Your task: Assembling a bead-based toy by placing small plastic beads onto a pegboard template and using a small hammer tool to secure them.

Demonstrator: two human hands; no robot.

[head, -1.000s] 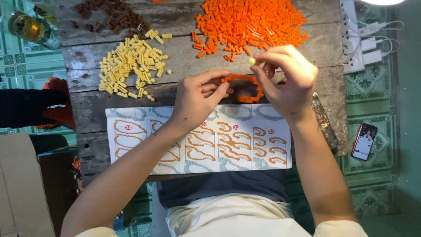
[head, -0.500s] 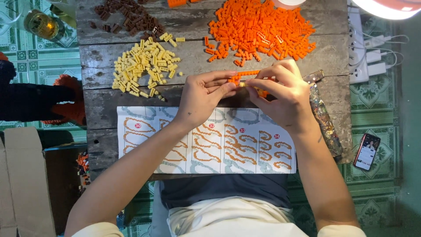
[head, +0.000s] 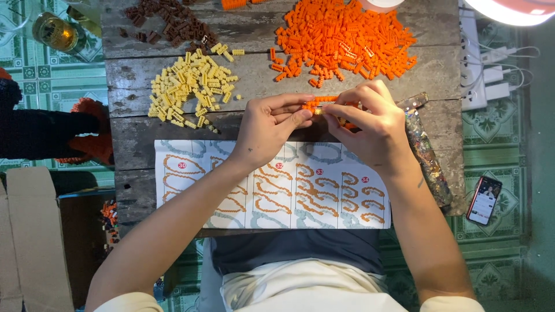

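Between both sets of fingers, pinched tight, sits a small orange brick assembly, left hand meeting right hand above the instruction sheet. Early going, judging by the large orange pile and yellow pile unused on the surface.

Brick piles lie behind the instruction sheet on the table.

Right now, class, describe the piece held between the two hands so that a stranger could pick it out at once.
Start at the wooden table, below the big orange brick pile. Just above the instruction sheet, the left hand and right hand meet. Between them sits a small orange brick strip, joined into a row, unlike the loose bricks around it.
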